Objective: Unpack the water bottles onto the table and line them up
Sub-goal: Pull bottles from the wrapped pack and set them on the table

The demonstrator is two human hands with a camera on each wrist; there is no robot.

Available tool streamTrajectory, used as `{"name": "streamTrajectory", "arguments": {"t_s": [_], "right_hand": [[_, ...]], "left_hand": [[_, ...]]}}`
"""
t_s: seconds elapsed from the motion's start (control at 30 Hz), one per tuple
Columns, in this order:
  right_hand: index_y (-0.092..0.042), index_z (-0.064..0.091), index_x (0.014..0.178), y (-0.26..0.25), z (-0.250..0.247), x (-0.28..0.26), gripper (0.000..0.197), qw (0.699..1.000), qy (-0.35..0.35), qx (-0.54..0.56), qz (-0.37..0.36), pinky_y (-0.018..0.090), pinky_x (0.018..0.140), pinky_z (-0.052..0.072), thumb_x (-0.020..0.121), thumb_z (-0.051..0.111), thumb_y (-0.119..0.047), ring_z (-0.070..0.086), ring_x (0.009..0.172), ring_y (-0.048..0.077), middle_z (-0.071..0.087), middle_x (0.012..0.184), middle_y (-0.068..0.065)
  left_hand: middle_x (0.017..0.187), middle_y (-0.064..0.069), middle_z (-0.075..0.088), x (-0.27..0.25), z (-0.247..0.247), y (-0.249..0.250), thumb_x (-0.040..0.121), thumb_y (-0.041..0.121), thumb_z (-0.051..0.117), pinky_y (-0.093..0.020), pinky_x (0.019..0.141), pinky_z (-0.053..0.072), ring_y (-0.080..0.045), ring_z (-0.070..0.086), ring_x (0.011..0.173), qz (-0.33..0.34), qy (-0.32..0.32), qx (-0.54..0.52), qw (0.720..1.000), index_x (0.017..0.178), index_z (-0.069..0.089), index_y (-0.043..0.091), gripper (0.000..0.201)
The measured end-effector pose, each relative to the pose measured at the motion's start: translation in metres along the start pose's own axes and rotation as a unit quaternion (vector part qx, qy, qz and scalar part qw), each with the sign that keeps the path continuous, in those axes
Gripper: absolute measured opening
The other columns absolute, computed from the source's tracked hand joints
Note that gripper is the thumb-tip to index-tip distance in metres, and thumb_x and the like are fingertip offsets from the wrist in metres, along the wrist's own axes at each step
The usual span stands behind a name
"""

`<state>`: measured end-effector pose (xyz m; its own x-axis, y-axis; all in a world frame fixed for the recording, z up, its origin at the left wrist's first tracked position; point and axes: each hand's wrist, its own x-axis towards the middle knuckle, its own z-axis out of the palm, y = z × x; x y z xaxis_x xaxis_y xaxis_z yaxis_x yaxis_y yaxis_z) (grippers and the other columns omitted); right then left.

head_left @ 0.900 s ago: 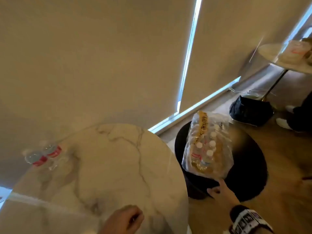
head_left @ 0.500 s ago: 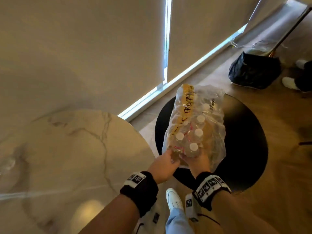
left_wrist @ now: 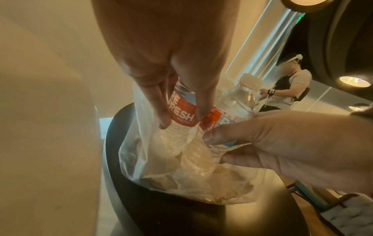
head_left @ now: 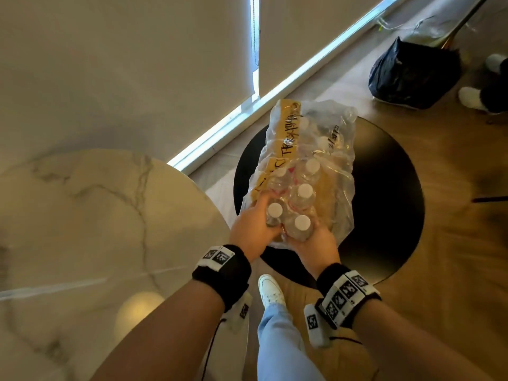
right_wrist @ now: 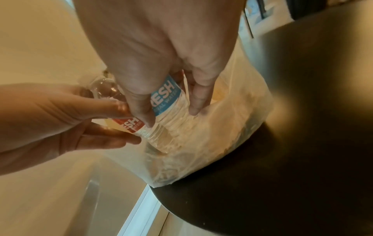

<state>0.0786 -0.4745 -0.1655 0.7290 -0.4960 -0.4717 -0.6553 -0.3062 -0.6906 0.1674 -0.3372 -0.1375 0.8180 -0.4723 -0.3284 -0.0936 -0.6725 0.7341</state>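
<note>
Hands both went into the torn near end of the plastic-wrapped water bottle pack (head_left: 302, 166), which sat on the round black table (head_left: 384, 215). My left hand (head_left: 254, 229) had its fingers (left_wrist: 159, 102) curled round the red-label bottle (head_left: 275, 213), thumb on one side and fingers on the other across the label (left_wrist: 181, 111). My right hand (head_left: 316, 243) gripped the blue-label bottle (head_left: 301, 225) the same way, thumb (right_wrist: 141, 108) and fingers (right_wrist: 197, 95) wrapped on opposite sides of its label. Both bottles stood side by side, touching, white caps up, lower parts inside the loose wrap (left_wrist: 181, 175). More capped bottles (head_left: 305, 192) stood behind them in the pack. Yellow tape with black handwriting (head_left: 286, 133) ran along the pack's left top side; couldn't read it. The marble table (head_left: 96, 229) was just left of the black one, nearly touching it at the edge; no bottles showed on the part in view. Black wristbands with printed markers (head_left: 220, 257) were on both my wrists. My white shoe (head_left: 270, 290) and light jeans showed below. Black bag (head_left: 412, 75) lay on the wood floor at far right. Another person wearing a headset (left_wrist: 290, 83) was in the background of the left wrist view.
</note>
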Motion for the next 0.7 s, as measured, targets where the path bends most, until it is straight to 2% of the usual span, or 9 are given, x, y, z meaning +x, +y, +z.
{"name": "streamTrajectory", "arguments": {"t_s": [0.07, 0.17, 0.23, 0.33, 0.4, 0.5, 0.6, 0.7], "right_hand": [[-0.025, 0.058, 0.119, -0.009, -0.011, -0.015, 0.059, 0.999, 0.008, -0.012, -0.032, 0.033, 0.089, 0.053, 0.068, 0.083, -0.037, 0.064, 0.105, 0.016, 0.068, 0.114, -0.005], [-0.026, 0.059, 0.116, -0.026, -0.024, -0.047, 0.053, 0.993, 0.01, -0.063, -0.1, 0.027, 0.081, 0.05, 0.07, 0.081, -0.042, 0.064, 0.102, 0.015, 0.067, 0.112, -0.005], [-0.026, 0.061, 0.116, -0.042, -0.027, -0.076, 0.055, 0.987, -0.006, -0.086, -0.135, 0.029, 0.081, 0.052, 0.069, 0.082, -0.045, 0.064, 0.099, 0.014, 0.068, 0.109, -0.006], [-0.027, 0.063, 0.114, -0.069, -0.008, -0.124, 0.055, 0.983, -0.061, -0.085, -0.153, 0.034, 0.083, 0.054, 0.066, 0.083, -0.044, 0.065, 0.096, 0.015, 0.068, 0.105, -0.006], [-0.028, 0.061, 0.116, -0.083, 0.023, -0.151, 0.06, 0.976, -0.117, -0.085, -0.16, 0.037, 0.087, 0.054, 0.064, 0.083, -0.046, 0.064, 0.099, 0.015, 0.066, 0.11, -0.007], [-0.028, 0.058, 0.123, -0.1, 0.09, -0.186, 0.069, 0.956, -0.202, -0.092, -0.194, 0.039, 0.09, 0.053, 0.062, 0.08, -0.052, 0.063, 0.105, 0.017, 0.065, 0.117, -0.006], [-0.024, 0.059, 0.123, -0.12, 0.167, -0.213, 0.069, 0.929, -0.277, -0.109, -0.22, 0.038, 0.091, 0.052, 0.063, 0.078, -0.053, 0.062, 0.107, 0.021, 0.064, 0.118, -0.002], [-0.021, 0.059, 0.122, -0.139, 0.228, -0.233, 0.065, 0.917, -0.311, -0.12, -0.218, 0.034, 0.09, 0.05, 0.065, 0.08, -0.045, 0.062, 0.108, 0.024, 0.064, 0.119, 0.001]], "left_hand": [[0.116, 0.009, 0.066, -0.018, -0.011, 0.006, 0.084, 0.044, 0.07, -0.039, 0.082, 0.058, -0.018, 0.068, 0.096, 0.023, 0.0, 0.019, 1.0, 0.134, 0.039, 0.042, 0.059], [0.122, 0.011, 0.064, -0.059, -0.035, 0.009, 0.085, 0.05, 0.069, -0.032, 0.081, 0.058, -0.011, 0.066, 0.096, 0.048, 0.02, 0.035, 0.998, 0.138, 0.036, 0.045, 0.062], [0.124, 0.013, 0.062, -0.092, -0.056, 0.006, 0.085, 0.052, 0.069, -0.027, 0.08, 0.056, -0.007, 0.064, 0.095, 0.056, 0.044, 0.053, 0.996, 0.136, 0.038, 0.045, 0.061], [0.126, 0.014, 0.06, -0.15, -0.086, -0.013, 0.082, 0.055, 0.069, -0.03, 0.084, 0.056, -0.008, 0.062, 0.101, 0.04, 0.088, 0.063, 0.993, 0.135, 0.039, 0.045, 0.062], [0.125, 0.014, 0.061, -0.189, -0.102, -0.041, 0.079, 0.056, 0.07, -0.034, 0.087, 0.057, -0.011, 0.063, 0.104, -0.002, 0.12, 0.046, 0.992, 0.132, 0.041, 0.045, 0.061], [0.116, 0.014, 0.064, -0.253, -0.127, -0.096, 0.077, 0.053, 0.075, -0.039, 0.085, 0.059, -0.011, 0.064, 0.101, -0.076, 0.185, -0.021, 0.98, 0.126, 0.047, 0.042, 0.058], [0.106, 0.012, 0.067, -0.312, -0.16, -0.148, 0.077, 0.046, 0.08, -0.041, 0.08, 0.06, -0.011, 0.067, 0.094, -0.129, 0.254, -0.07, 0.956, 0.118, 0.05, 0.041, 0.051], [0.102, 0.006, 0.069, -0.346, -0.185, -0.187, 0.078, 0.037, 0.082, -0.043, 0.079, 0.06, -0.016, 0.068, 0.09, -0.161, 0.288, -0.074, 0.941, 0.117, 0.051, 0.037, 0.05]]}}
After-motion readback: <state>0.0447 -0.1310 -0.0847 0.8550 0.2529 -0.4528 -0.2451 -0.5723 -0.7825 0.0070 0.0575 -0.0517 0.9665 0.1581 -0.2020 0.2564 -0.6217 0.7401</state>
